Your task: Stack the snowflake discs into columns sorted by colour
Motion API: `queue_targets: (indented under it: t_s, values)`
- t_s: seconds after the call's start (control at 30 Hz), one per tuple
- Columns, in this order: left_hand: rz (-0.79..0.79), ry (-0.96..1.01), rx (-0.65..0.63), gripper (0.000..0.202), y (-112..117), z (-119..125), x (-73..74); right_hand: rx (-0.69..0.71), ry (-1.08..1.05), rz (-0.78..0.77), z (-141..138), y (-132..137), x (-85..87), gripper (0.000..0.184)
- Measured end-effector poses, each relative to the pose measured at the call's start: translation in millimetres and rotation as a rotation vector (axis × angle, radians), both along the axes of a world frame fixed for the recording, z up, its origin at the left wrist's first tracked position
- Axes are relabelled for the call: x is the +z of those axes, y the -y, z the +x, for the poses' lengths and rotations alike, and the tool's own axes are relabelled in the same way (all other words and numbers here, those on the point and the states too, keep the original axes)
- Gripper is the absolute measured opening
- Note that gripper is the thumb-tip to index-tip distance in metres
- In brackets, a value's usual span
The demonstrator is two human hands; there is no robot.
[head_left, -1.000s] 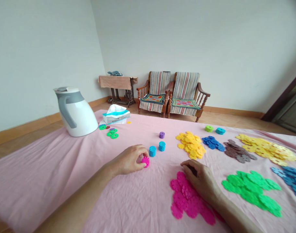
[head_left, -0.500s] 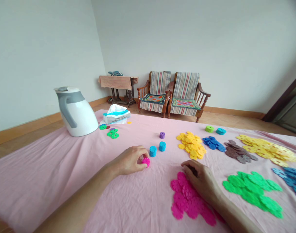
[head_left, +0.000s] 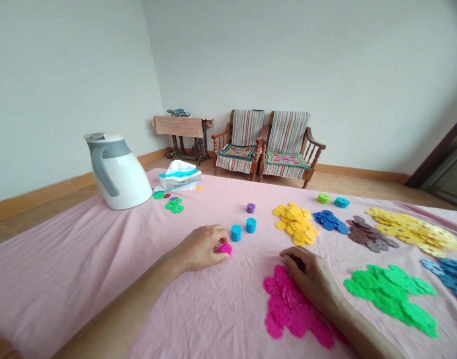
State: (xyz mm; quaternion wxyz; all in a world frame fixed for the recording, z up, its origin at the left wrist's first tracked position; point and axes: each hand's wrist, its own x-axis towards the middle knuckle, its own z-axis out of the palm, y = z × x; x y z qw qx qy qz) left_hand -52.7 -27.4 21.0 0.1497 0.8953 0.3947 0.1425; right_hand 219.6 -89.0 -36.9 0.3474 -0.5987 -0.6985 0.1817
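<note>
in the head view, the left hand (head_left: 204, 248) pinches the pink stack (head_left: 225, 249) between thumb and fingers (head_left: 221, 233), low over the desk (head_left: 198, 309); i cannot tell if its base touches. the right hand (head_left: 314, 276) lies over the pink heap (head_left: 286, 310), at four o'clock from that stack, its fingers curled; whether they pinch anything, i cannot tell.

to do this well, i'd squeeze evenly on opposite sides, keep the pieces level so none skews, and mind the near blue stack.

counting stacks: one pink; two blue stacks (head_left: 236, 233) at one o'clock, just apart; one purple stack (head_left: 251, 208) beyond; one lime stack (head_left: 324, 199) and one teal stack (head_left: 342, 202) at two o'clock. six in all.

heaps: one pink, plus one green heap (head_left: 389, 294), one orange heap (head_left: 296, 223) and one brown heap (head_left: 370, 233) among others; their pieces overlap too much to count. one jug (head_left: 123, 179) stands at ten o'clock.
</note>
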Motion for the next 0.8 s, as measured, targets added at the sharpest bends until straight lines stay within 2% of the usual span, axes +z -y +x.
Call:
queue_targets:
  t_s: [0.8]
  values:
    - [-0.001,-0.005,-0.005,0.009,-0.8,-1.0,-2.0,0.0,0.017,0.009,0.0,-0.7,0.9,0.028]
